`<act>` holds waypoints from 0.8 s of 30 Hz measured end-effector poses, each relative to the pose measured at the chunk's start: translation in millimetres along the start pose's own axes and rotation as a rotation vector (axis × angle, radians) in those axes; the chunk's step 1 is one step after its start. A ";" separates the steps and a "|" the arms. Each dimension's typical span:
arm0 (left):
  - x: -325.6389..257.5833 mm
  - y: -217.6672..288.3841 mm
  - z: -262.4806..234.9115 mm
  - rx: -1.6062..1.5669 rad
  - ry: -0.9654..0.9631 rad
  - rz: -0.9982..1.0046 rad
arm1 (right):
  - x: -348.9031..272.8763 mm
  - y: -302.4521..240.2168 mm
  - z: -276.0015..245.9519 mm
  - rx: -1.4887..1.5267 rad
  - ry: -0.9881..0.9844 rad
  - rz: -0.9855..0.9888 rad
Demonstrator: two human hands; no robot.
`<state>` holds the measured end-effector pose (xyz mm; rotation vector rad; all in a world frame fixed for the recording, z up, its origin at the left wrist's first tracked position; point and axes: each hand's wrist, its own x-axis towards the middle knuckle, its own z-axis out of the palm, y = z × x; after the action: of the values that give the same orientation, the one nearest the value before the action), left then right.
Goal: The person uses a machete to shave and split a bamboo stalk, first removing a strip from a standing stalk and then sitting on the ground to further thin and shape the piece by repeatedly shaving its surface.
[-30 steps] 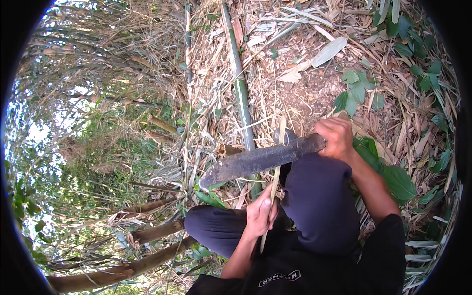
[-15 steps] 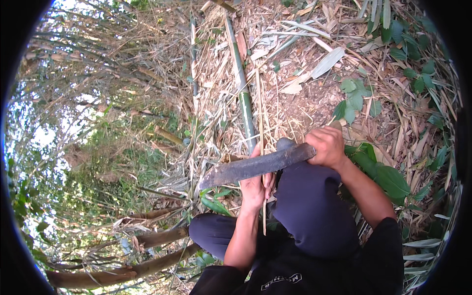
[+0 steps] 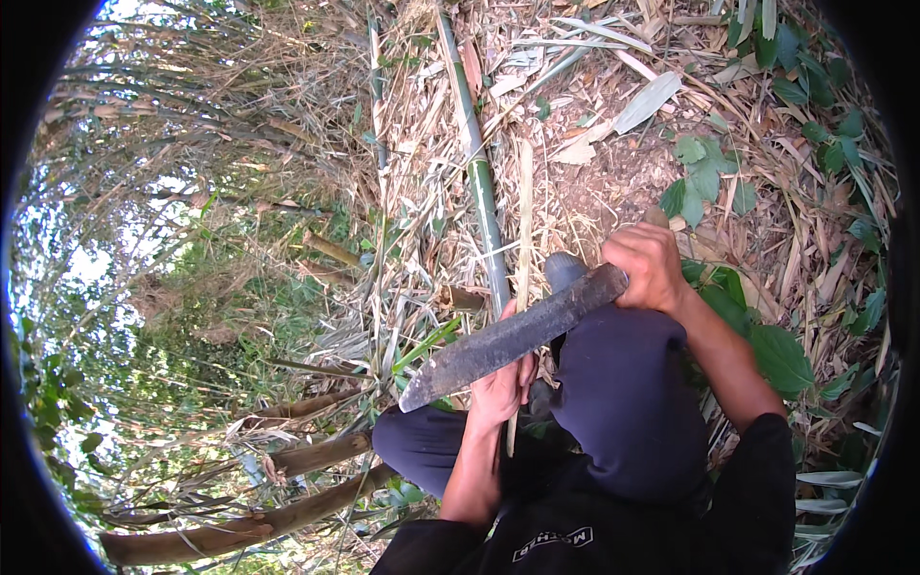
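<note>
Pale strip (image 3: pixel 524 216): long axis set 12 to 6 o'clock, passing through the left hand (image 3: pixel 496 394). That grip appears closed around it, fingers curled, though the blade covers part. Right hand (image 3: pixel 645 267): grip closed fully on the handle of the machete (image 3: pixel 508 344), which points to 8 o'clock and crosses above strip and left hand; contact cannot be determined. The left hand is nearer the crossing. From it, the right knee (image 3: pixel 628 393) obstructs 3 o'clock, the shoe (image 3: pixel 563 269) 1 o'clock; a green pole (image 3: pixel 482 192) lies between 11 and 12.
</note>
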<state>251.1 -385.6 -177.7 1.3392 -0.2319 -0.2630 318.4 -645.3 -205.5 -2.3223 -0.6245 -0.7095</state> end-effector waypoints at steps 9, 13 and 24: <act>-102.5 -13.5 1.9 0.137 -0.020 -0.136 | -26.5 -5.2 3.9 -0.053 0.216 0.132; -75.7 -1.1 13.4 0.347 0.028 -0.139 | -20.1 -1.4 -4.1 0.006 0.164 0.041; 32.2 8.2 13.0 0.088 -0.009 0.039 | -3.1 -3.5 8.5 -0.001 0.050 -0.030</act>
<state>278.0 -406.1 -166.5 1.4190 -0.2796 -0.2284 316.9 -637.9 -211.5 -2.2931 -0.6372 -0.7794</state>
